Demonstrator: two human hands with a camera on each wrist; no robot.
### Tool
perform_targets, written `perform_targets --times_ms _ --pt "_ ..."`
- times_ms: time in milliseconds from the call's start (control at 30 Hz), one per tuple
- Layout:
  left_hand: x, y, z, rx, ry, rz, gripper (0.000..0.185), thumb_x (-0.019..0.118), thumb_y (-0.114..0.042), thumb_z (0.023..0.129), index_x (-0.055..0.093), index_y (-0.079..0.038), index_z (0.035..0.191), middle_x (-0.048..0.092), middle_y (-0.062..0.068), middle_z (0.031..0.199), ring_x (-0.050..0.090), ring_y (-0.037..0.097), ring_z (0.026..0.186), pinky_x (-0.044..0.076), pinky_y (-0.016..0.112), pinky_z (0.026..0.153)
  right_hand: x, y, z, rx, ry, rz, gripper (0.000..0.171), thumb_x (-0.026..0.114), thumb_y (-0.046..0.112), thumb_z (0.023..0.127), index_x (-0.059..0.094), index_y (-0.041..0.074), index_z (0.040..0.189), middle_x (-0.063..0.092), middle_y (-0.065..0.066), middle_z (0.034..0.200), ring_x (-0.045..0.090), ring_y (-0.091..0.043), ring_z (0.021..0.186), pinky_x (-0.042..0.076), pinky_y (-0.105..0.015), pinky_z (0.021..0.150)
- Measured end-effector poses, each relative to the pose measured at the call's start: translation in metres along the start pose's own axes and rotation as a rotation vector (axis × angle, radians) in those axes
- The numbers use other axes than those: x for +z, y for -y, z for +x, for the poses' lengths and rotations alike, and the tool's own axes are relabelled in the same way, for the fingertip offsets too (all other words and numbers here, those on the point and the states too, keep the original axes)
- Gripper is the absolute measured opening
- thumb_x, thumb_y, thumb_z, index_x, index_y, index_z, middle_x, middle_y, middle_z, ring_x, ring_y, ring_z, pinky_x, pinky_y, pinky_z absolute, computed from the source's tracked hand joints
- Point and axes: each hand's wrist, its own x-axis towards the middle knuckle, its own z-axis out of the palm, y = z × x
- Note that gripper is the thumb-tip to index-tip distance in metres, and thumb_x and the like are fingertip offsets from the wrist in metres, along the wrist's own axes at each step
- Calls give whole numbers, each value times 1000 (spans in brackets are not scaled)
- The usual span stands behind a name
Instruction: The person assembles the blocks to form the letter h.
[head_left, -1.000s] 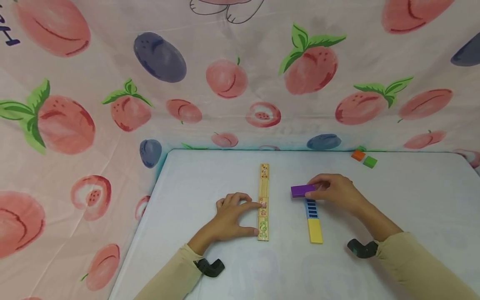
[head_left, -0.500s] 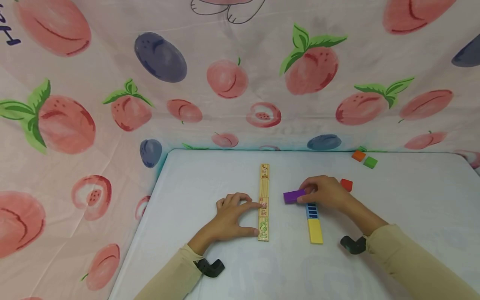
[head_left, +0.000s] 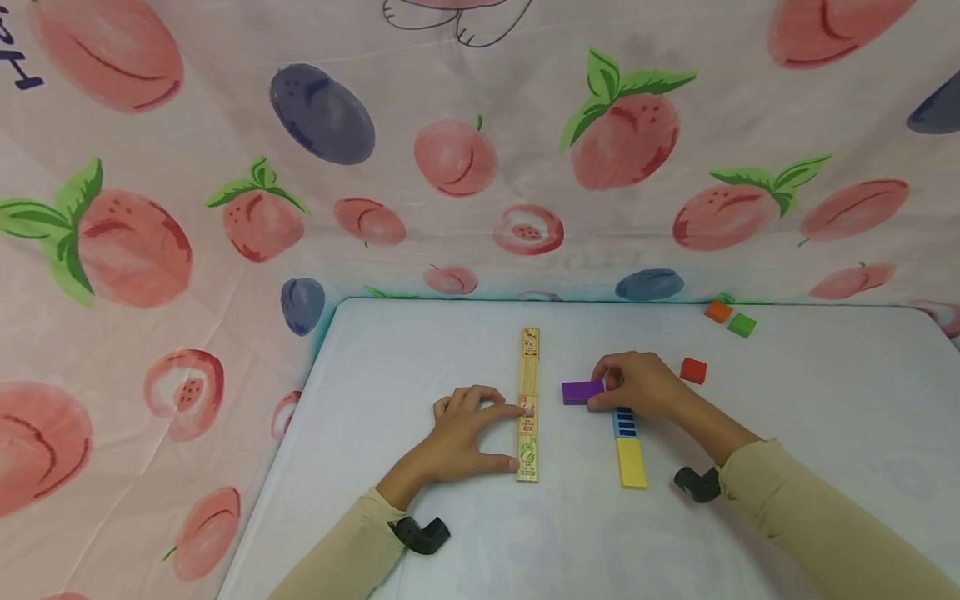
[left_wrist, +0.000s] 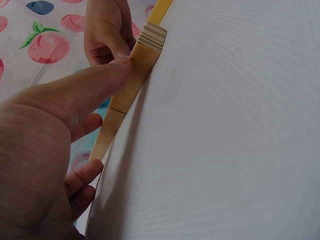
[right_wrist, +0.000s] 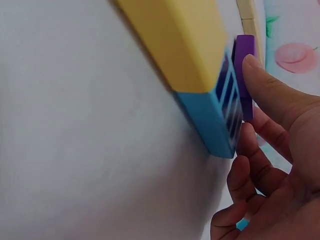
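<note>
My right hand point(head_left: 637, 385) pinches a purple block point(head_left: 579, 392) between thumb and fingers, its long side pointing left. It is over the far end of a short row made of a blue block point(head_left: 626, 424) with dark windows and a yellow block point(head_left: 632, 463). In the right wrist view the purple block point(right_wrist: 244, 62) shows beyond the blue block point(right_wrist: 202, 120). A row of printed wooden blocks point(head_left: 529, 377) lies end to end to the left. Against its near part rests my left hand point(head_left: 461, 437), index fingertip on a pink-printed block, thumb at the edge.
Behind my right hand lies a red block point(head_left: 693, 371). Farther back, near the table's far edge, are an orange block point(head_left: 718, 312) and a green block point(head_left: 742, 325). A fruit-patterned cloth point(head_left: 525, 125) hangs behind the white table point(head_left: 420, 350).
The right hand has carried the purple block left, into the gap between the two rows, turning it slightly. The red block has come into view behind it. The left hand stays put.
</note>
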Motion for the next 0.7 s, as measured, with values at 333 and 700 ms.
perform_targets --times_ms 333,700 --pt "1 0 1 -6 4 0 67 78 -59 82 52 -52 143 43 -6 141 34 19 132 19 53 101 -4 -7 -2 -11 -14 77 26 77 32 92 77 19 115 67 2 91 54 -19 89 45 -32 75" --pt "1 1 1 -5 6 2 67 78 -59 82 52 -53 143 43 -6 142 33 19 134 18 53 102 -9 -7 3 49 27 120 23 77 30 91 80 20 113 70 0 101 55 -21 97 45 -32 79"
